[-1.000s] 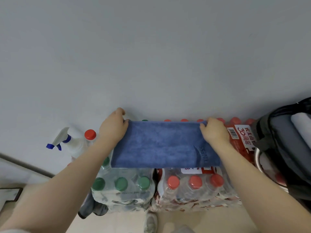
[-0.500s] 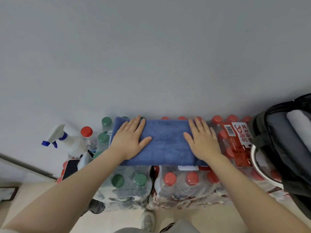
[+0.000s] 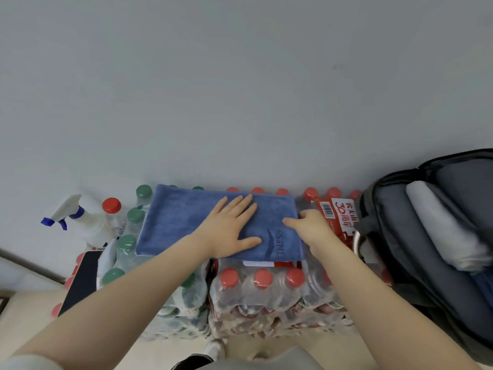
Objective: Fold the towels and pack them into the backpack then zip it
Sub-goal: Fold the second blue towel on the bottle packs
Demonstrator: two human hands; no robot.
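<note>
A folded blue towel (image 3: 176,222) lies flat on top of shrink-wrapped packs of water bottles (image 3: 264,289). My left hand (image 3: 229,228) presses flat on the towel's middle, fingers straight and spread. My right hand (image 3: 310,227) is at the towel's right edge, thumb on top and fingers curled round that edge. A dark backpack (image 3: 400,236) stands unzipped at the right, with a rolled white towel (image 3: 442,228) and grey towels inside.
A white spray bottle (image 3: 80,217) with a blue trigger and loose green- and red-capped bottles stand at the left. A dark flat object (image 3: 82,279) leans at the lower left. A grey wall runs right behind the packs. A metal rim shows beside the backpack.
My left hand slid from the towel's left part to its middle. My right hand moved from flat on the towel to gripping its right edge. The camera view shifted a little left.
</note>
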